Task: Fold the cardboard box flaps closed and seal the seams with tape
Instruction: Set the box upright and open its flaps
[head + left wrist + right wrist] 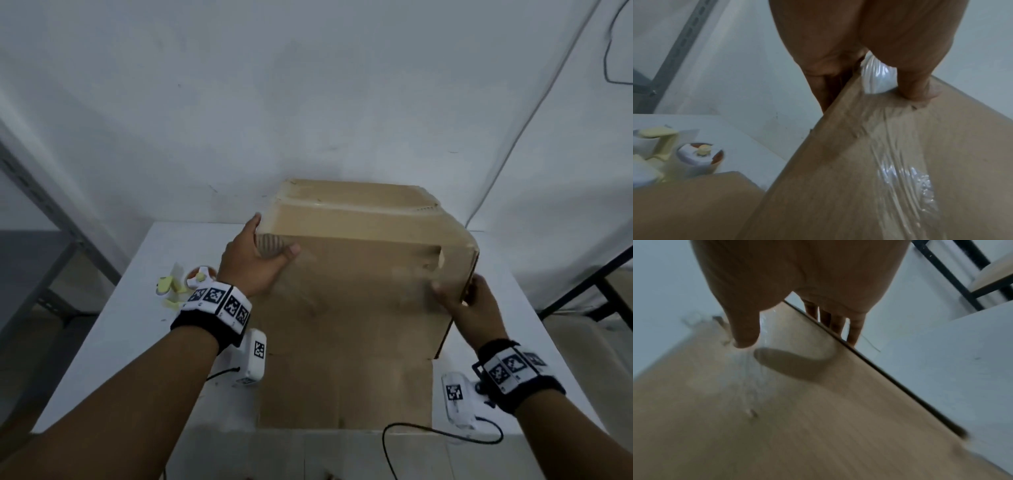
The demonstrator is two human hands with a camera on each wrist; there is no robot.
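Gripping the cardboard box [356, 291] on the counter [113, 329], the left hand [251, 260] clamps its 9 o'clock edge, the right hand [471, 305] its 3 o'clock edge; tape dispenser [191, 281] at 9 o'clock.

A white table [120, 329] stands against a pale wall [308, 102]. At its left side lie yellow-and-white plastic pieces [168, 286]. A grey perforated metal frame [41, 192] rises at far left; a dark frame [589, 291] stands at right. A black cable [442, 432] loops over the table's near edge.
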